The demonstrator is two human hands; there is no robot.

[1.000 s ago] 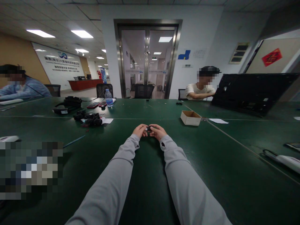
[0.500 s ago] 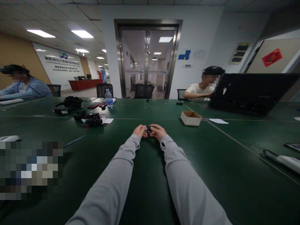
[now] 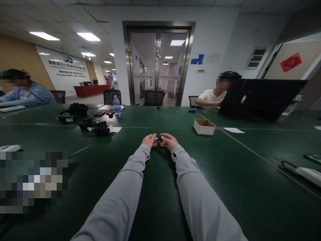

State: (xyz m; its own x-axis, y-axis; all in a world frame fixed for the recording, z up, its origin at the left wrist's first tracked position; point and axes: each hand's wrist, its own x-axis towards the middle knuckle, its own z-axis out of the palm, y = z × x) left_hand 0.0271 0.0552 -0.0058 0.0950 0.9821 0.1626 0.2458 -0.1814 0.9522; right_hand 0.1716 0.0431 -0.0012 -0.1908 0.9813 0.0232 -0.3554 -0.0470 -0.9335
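Note:
A small dark object [image 3: 158,138] with a light, shiny part at its left end is held between my two hands, just above the green table [image 3: 160,174]. My left hand [image 3: 149,140] pinches its left end with thumb and fingers. The fingers of my right hand [image 3: 169,141] are closed round its dark right end. What exactly the object is, is too small to tell.
An open cardboard box [image 3: 204,127] sits right of my hands, beside a white paper [image 3: 234,130]. Black gear [image 3: 95,127], a water bottle [image 3: 117,105] and phones [image 3: 100,112] lie to the left. A large black screen [image 3: 260,99] stands at the right, near a seated person.
The black screen at the right has shifted left, and a bottle behind it now shows. My left fingertips have moved slightly on the small object, and more of its light part shows.

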